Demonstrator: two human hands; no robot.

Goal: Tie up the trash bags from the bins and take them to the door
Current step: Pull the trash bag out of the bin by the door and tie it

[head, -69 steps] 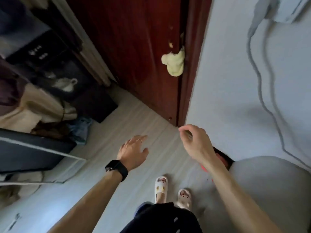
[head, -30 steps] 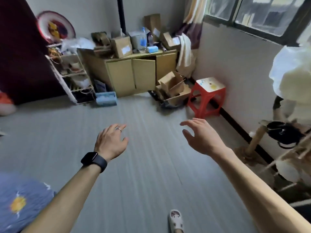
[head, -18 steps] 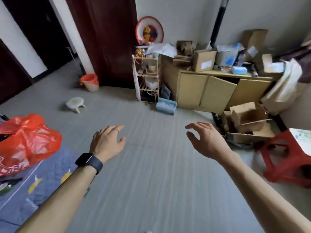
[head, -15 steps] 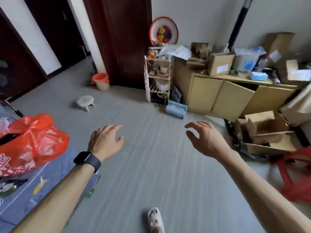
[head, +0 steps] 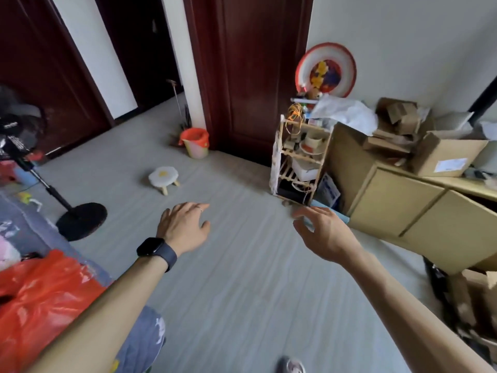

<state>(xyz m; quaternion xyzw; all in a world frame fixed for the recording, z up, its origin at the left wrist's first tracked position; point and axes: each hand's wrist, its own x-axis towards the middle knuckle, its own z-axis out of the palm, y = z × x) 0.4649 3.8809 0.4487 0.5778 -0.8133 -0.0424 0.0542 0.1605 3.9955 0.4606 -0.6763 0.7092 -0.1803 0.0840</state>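
Risk – small stool (head: pixel 163 179) sat out from dark door (head: pixel 252 76), on line to orange-lined bin (head: pixel 195 142) (bin just left of door's foot); a foot could clip it. Left hand (head: pixel 183 227), right hand (head: pixel 322 232) reached forward, well apart, fingers loose – holding nothing.

Glossy plastic bag (head: pixel 40 297) — matt cardboard box (head: pixel 446 154) — wooden rack (head: pixel 295 160).

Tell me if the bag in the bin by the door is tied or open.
Open: the orange bag lines the bin, draped over its rim, untied.
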